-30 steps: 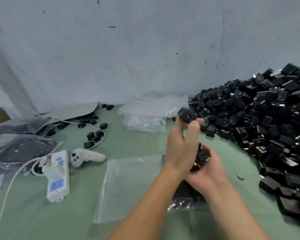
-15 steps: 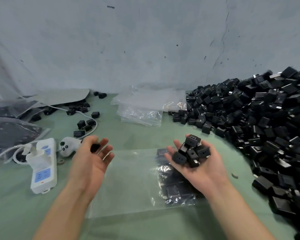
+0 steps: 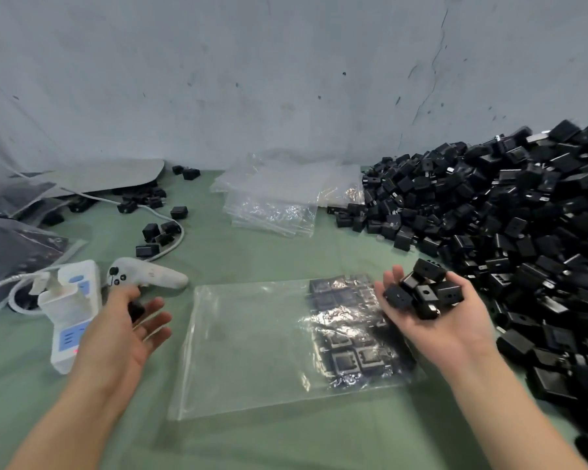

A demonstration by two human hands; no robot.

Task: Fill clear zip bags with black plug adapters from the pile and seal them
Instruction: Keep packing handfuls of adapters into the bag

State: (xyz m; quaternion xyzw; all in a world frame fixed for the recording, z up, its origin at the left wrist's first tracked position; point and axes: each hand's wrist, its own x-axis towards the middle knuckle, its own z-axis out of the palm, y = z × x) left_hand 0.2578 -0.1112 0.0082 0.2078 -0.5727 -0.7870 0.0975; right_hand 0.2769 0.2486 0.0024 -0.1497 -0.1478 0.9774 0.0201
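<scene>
Loading the bag (image 3: 252, 351).
Right hand (image 3: 435, 320) cups adapters (image 3: 421, 290), left hand (image 3: 123, 337) pinches one adapter (image 3: 136, 310): slide it flat beside packed rows (image 3: 350, 354).

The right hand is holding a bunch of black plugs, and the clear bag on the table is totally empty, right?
Not quite. The right hand does hold a bunch of black plugs, but the clear bag on the table is not empty: the head view shows more plugs already lying inside its right end.
</scene>
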